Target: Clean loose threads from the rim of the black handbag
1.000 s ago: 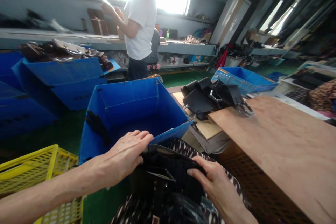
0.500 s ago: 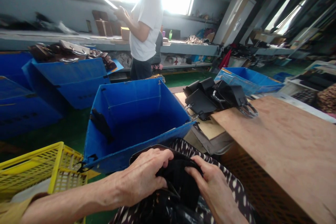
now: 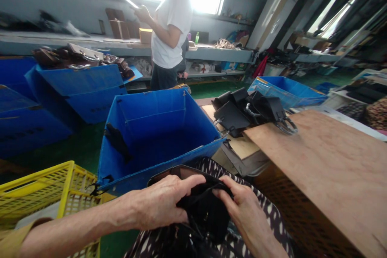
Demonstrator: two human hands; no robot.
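Note:
A black bag (image 3: 208,213) lies open on my lap, over patterned brown-and-white cloth (image 3: 272,217). My left hand (image 3: 172,201) is at the bag's left side, thumb and fingers closed on its black material near the brown-edged rim. On the right, my right hand (image 3: 238,201) pinches the bag's edge between thumb and fingers. Shiny clear plastic shows low in the bag's opening. Some of my left fingertips are hidden inside the bag.
Ahead stands a blue bin (image 3: 157,125), with a yellow crate (image 3: 69,189) to the left. Black bags (image 3: 238,109) lie beside a wooden board (image 3: 320,157) at right. A person (image 3: 172,28) stands beyond, holding a flat object.
My left hand has shifted slightly, its forefinger now stretched further along the bag's rim. The black material between my hands has changed shape. The person beyond has moved slightly right.

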